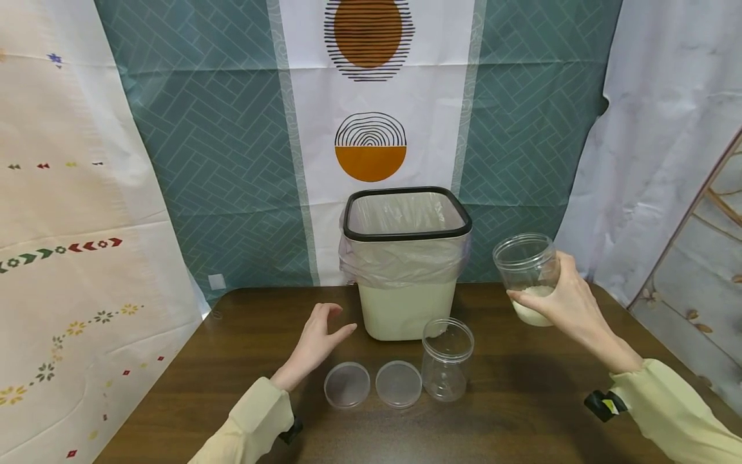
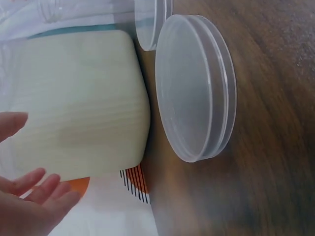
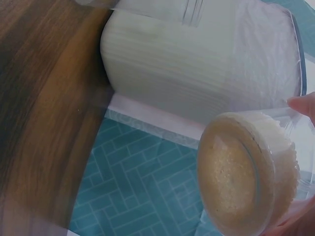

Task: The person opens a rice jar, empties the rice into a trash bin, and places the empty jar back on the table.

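Note:
My right hand [image 1: 563,301] grips a clear plastic jar [image 1: 524,258] in the air at the right, tilted a little. White rice-like grains [image 3: 234,182] lie in the bottom of that jar, which has no lid on. My left hand [image 1: 317,341] hovers over the table left of the bin, its fingers loosely bent and holding nothing. A second clear jar [image 1: 445,370], uncovered and seemingly without contents, stands in front of the bin. Beside it lie two translucent round lids, the left lid [image 1: 346,385] and the right lid [image 1: 399,385].
A pale green trash bin [image 1: 408,309] with a black rim and a clear liner stands at the back of the dark wooden table [image 1: 493,425]. Behind the table hangs a green and white patterned curtain [image 1: 220,129]. Light cloths hang on both sides.

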The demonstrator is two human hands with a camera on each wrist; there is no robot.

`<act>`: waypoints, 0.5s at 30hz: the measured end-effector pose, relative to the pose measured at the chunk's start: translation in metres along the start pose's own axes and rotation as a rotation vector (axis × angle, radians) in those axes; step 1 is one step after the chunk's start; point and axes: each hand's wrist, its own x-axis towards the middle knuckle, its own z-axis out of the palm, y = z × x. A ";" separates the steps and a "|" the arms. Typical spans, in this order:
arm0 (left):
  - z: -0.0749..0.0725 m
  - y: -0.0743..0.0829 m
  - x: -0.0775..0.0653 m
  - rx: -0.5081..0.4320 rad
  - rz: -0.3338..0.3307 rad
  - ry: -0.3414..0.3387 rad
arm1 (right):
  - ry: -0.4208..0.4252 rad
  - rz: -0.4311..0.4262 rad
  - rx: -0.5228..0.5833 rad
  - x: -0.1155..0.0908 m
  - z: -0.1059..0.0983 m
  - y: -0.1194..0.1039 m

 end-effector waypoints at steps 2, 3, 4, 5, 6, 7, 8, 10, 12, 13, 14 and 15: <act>-0.001 0.000 0.002 -0.012 0.012 0.025 | 0.000 0.000 0.002 0.000 0.000 0.000; -0.002 0.000 0.002 -0.015 0.015 0.033 | 0.000 0.001 0.003 0.001 0.000 -0.001; -0.002 0.001 0.003 -0.019 0.010 0.039 | -0.001 0.002 0.006 0.001 0.000 -0.001; -0.003 0.001 0.004 -0.018 0.005 0.045 | -0.001 0.001 0.008 0.001 0.000 -0.001; -0.003 0.002 0.005 -0.021 -0.001 0.049 | -0.002 0.001 0.012 0.002 0.000 -0.001; -0.004 0.003 0.006 -0.026 -0.008 0.053 | -0.003 0.001 0.014 0.002 -0.001 -0.001; -0.005 0.004 0.007 -0.031 -0.016 0.055 | -0.002 0.001 0.016 0.003 -0.001 -0.001; -0.007 0.006 0.009 -0.043 -0.031 0.063 | 0.000 0.001 0.020 0.004 -0.001 -0.001; -0.010 0.008 0.011 -0.054 -0.039 0.071 | 0.001 0.004 0.022 0.004 -0.001 -0.002; -0.011 0.010 0.012 -0.058 -0.040 0.075 | 0.002 0.005 0.022 0.005 -0.001 -0.002; -0.013 0.011 0.013 -0.060 -0.042 0.079 | 0.003 0.005 0.023 0.005 -0.002 -0.002; -0.014 0.011 0.014 -0.060 -0.043 0.084 | 0.002 0.007 0.024 0.005 -0.002 -0.003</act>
